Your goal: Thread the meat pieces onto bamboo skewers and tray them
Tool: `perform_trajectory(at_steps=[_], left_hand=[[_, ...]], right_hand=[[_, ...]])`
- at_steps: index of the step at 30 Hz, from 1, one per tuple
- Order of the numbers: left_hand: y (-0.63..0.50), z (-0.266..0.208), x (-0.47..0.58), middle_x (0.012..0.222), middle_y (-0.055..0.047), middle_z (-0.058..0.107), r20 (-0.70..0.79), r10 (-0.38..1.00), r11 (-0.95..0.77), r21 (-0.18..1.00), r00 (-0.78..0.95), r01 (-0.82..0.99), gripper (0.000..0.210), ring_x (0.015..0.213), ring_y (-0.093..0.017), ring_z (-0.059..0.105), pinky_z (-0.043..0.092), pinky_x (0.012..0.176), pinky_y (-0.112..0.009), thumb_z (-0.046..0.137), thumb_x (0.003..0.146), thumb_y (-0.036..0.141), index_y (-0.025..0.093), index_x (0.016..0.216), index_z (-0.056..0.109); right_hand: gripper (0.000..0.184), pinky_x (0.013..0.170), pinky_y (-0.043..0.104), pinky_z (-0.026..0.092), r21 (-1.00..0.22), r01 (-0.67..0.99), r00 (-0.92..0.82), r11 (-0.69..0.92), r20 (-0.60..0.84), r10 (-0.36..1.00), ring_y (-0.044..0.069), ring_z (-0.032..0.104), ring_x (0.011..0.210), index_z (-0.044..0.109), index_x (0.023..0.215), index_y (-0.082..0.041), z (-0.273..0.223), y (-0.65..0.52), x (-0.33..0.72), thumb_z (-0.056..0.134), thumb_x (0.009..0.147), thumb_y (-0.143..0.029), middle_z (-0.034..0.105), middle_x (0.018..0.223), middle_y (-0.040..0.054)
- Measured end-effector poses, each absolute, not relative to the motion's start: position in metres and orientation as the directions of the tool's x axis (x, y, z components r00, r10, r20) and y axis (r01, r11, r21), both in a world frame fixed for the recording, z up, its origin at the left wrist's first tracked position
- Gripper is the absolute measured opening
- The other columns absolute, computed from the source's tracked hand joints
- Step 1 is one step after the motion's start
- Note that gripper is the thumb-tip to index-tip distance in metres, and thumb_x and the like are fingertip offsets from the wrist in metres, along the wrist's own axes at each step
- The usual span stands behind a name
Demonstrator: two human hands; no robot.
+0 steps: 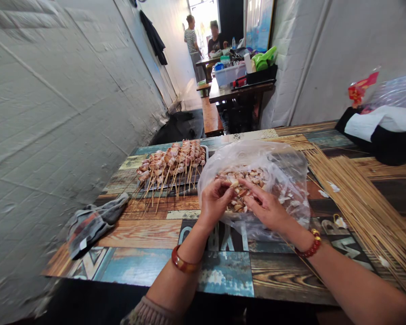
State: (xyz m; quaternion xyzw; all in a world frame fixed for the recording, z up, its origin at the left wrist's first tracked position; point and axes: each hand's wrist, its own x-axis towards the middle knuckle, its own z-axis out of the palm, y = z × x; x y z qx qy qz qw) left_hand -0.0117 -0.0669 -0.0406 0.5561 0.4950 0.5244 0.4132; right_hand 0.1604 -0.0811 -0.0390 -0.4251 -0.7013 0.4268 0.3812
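My left hand [214, 198] is closed, pinching a pale garlic clove [234, 184] between thumb and fingers above an open clear plastic bag [291, 169]. Many loose garlic cloves [238, 205] with reddish skins lie inside the bag. My right hand [265, 210] is closed beside the left, its index fingertip close to the pinched clove. A thin bamboo skewer [313, 269] runs out under my right wrist, in line with the fingers; its tip is hidden. Left of the bag, skewers threaded with garlic [176, 158] are heaped on a metal tray [207, 153], sticks pointing toward me.
Loose bamboo skewers [362, 203] lie spread on the right of the patterned table [138, 234]. A grey cloth [94, 223] rests at the left edge. A black bundle [375, 140] sits far right. Beyond are another table [219, 92], a bench [212, 117] and two people.
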Motion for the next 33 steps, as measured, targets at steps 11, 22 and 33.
perform_trajectory(at_steps=[11,22,33], left_hand=[[-0.068,-0.044,-0.015,0.07,-0.003,0.066,0.279,0.96,-0.259,0.91,-0.018,0.323,0.015,0.063,-0.013,0.061,0.048,0.059,-0.024,0.066,0.08,0.034,0.018,0.081,0.066],[-0.072,-0.031,-0.012,0.063,-0.001,0.062,0.384,0.923,-0.355,0.827,0.023,0.437,0.009,0.059,-0.012,0.056,0.043,0.06,-0.023,0.066,0.078,0.027,0.019,0.074,0.066],[-0.074,-0.034,-0.011,0.07,-0.003,0.065,0.434,0.896,-0.416,0.754,0.09,0.509,0.005,0.064,-0.013,0.057,0.042,0.06,-0.024,0.065,0.08,0.024,0.02,0.077,0.067]], right_hand=[[0.056,0.052,0.027,0.04,-0.913,0.306,-0.362,0.269,0.149,0.92,0.014,0.043,0.054,0.04,0.147,-0.019,-0.037,-0.082,0.161,0.043,0.092,-0.029,0.049,0.064,-0.0017],[0.045,0.057,0.028,0.042,-0.928,0.238,-0.348,0.288,0.196,0.917,0.014,0.049,0.058,0.047,0.136,-0.019,-0.036,-0.084,0.159,0.043,0.093,-0.028,0.053,0.069,-0.0014],[0.034,0.057,0.027,0.039,-0.916,0.261,-0.338,0.304,0.208,0.918,0.014,0.049,0.059,0.046,0.126,-0.017,-0.038,-0.086,0.157,0.041,0.094,-0.029,0.049,0.066,-0.0033]])
